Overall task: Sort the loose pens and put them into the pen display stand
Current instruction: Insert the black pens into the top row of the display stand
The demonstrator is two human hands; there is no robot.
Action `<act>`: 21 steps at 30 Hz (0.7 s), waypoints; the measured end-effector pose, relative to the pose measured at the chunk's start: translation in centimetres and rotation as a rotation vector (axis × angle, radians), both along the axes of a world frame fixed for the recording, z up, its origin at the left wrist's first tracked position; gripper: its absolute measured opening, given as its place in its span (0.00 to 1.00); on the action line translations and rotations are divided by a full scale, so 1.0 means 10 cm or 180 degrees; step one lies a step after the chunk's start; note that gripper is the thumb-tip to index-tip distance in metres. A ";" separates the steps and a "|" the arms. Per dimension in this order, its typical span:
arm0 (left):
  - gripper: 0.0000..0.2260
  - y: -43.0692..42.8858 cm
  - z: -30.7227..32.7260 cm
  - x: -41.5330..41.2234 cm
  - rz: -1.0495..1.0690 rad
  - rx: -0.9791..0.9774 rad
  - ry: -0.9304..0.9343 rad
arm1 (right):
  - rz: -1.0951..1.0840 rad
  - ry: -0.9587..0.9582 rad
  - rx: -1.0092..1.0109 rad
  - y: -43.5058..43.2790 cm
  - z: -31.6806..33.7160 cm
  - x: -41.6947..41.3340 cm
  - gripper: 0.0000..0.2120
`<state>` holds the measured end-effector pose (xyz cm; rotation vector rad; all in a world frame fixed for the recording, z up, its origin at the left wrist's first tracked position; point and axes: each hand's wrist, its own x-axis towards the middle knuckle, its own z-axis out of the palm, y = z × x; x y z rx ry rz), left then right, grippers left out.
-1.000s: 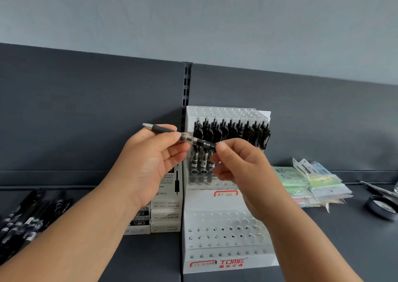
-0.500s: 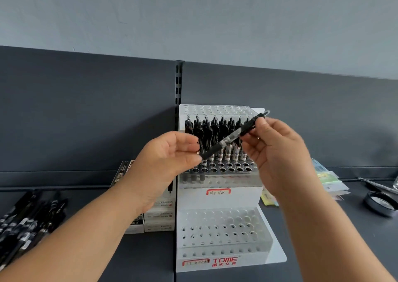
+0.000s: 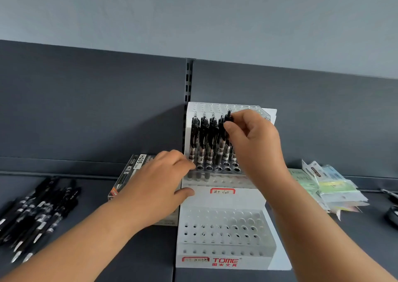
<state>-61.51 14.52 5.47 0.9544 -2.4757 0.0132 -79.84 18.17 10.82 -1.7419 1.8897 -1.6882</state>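
On the upper tier of the pen display stand (image 3: 224, 197), right of the filled columns: one black pen (image 3: 227, 117), upright, its top end pinched between thumb and forefinger of the right hand (image 3: 256, 143); whether its tip has entered a hole is hidden behind that hand. Step in hand, as judged: seating this pen beside the standing pens (image 3: 204, 143). Handling notes: hold the barrel vertical, line it over the next free hole, lower it straight, and release only once it bottoms out; a tilt would likely knock the neighbouring clips. Right hand: raised, wrist bent, remaining fingers loosely curled beneath the pinch. Left hand (image 3: 159, 184): low, forearm angled in from the left, clasping the stand's left corner with fingertips on the tier's top edge and thumb on the white front face, a sound brace against tipping. Lower tier: unfilled. Loose pens (image 3: 36, 212): a black heap on the shelf (image 3: 86, 249), well apart at far left, yet to be sorted. A pen box (image 3: 133, 169) lies just beside the stand.
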 end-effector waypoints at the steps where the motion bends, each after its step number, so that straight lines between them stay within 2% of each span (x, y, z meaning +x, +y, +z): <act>1: 0.24 0.01 -0.01 0.00 0.0022 -0.0008 -0.0003 | -0.0033 0.0097 0.0096 -0.01 -0.03 0.00 0.02; 6: 0.24 0.06 -0.02 -0.02 0.0142 -0.0047 -0.0028 | -0.0232 0.0472 0.0273 -0.05 -0.14 -0.01 0.06; 16: 0.24 0.15 -0.08 -0.10 0.0392 -0.0062 0.0077 | -0.0080 0.0667 0.0498 -0.07 -0.13 -0.08 0.08; 21: 0.24 0.20 -0.09 -0.13 0.0545 -0.0009 0.0135 | 0.0132 0.0540 0.0577 -0.06 -0.12 -0.11 0.07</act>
